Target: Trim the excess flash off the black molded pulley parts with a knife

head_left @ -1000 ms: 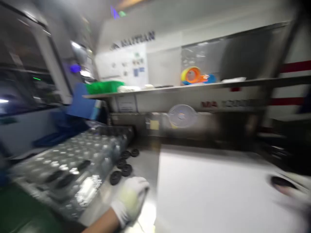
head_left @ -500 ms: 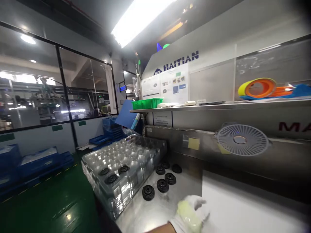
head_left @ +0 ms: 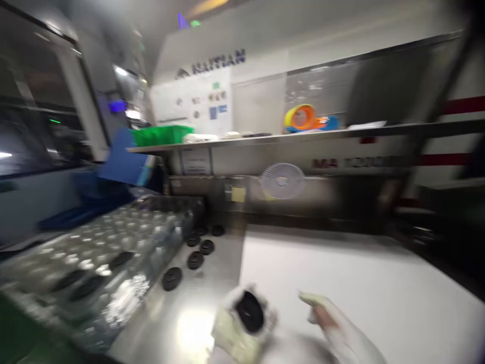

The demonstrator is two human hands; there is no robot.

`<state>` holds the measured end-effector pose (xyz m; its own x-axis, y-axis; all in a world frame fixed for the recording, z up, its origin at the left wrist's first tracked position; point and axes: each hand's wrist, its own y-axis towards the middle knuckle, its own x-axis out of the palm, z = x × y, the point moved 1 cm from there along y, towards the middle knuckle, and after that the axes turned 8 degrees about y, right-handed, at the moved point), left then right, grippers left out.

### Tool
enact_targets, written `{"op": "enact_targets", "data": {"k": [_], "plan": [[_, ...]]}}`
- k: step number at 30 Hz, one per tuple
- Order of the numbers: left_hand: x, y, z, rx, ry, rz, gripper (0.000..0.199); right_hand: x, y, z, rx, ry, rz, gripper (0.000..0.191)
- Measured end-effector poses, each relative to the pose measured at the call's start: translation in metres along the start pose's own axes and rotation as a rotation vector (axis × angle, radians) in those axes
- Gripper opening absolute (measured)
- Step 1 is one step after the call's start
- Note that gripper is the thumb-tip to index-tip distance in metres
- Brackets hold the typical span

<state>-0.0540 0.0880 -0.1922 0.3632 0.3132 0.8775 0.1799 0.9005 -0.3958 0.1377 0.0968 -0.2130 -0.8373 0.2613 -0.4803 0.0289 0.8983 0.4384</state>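
My left hand [head_left: 239, 336], in a whitish-yellow glove, is closed around a black ribbed round part [head_left: 250, 312] at the bottom middle. To its right, over the white sheet, is my right hand [head_left: 322, 316], also gloved. Its index finger stretches left, the thumb sits apart, and I see nothing in it; motion blurs it. Several similar black round parts [head_left: 195, 260] lie on the metal tabletop [head_left: 166, 321], left of the white sheet [head_left: 341, 268]. A clear plastic tray stack [head_left: 151, 263] stands at the left, with 3 black parts [head_left: 121, 260] in its near pockets.
A metal shelf [head_left: 235, 142] runs above the table, bearing a green bin [head_left: 162, 135] and an orange and yellow tape roll [head_left: 300, 118]. Below it a white round fan [head_left: 282, 181] faces the table. Blue crates [head_left: 87, 194] stand behind the tray at the left.
The view has swung right. My left hand now shows a black ribbed part in its grasp, where it was seen from the back before. My right hand has come into view.
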Motion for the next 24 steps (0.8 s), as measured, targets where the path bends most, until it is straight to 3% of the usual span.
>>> {"op": "enact_targets", "data": {"k": [2,5,8,11,18,24], "plan": [[-0.004,-0.010,0.008,0.088,0.102,0.069,0.018,-0.015,-0.008,-0.017,0.053,-0.002,-0.140,0.030],[-0.010,-0.005,0.014,0.216,0.209,0.126,0.031,-0.022,-0.012,-0.031,-0.022,-0.109,-0.219,0.023],[-0.012,0.009,0.010,0.216,0.265,0.120,0.038,-0.022,-0.017,-0.028,-0.046,-0.187,-0.229,0.025],[-0.010,0.012,0.002,0.161,0.220,0.115,0.029,-0.018,-0.029,-0.030,-0.068,-0.254,-0.201,0.020],[0.003,0.004,-0.018,0.115,0.080,-0.127,0.004,-0.003,-0.041,-0.048,-0.061,-0.215,-0.202,0.020],[0.012,-0.010,-0.030,0.130,0.077,-0.118,0.014,0.007,-0.042,-0.056,-0.084,-0.310,-0.213,0.020]]}}
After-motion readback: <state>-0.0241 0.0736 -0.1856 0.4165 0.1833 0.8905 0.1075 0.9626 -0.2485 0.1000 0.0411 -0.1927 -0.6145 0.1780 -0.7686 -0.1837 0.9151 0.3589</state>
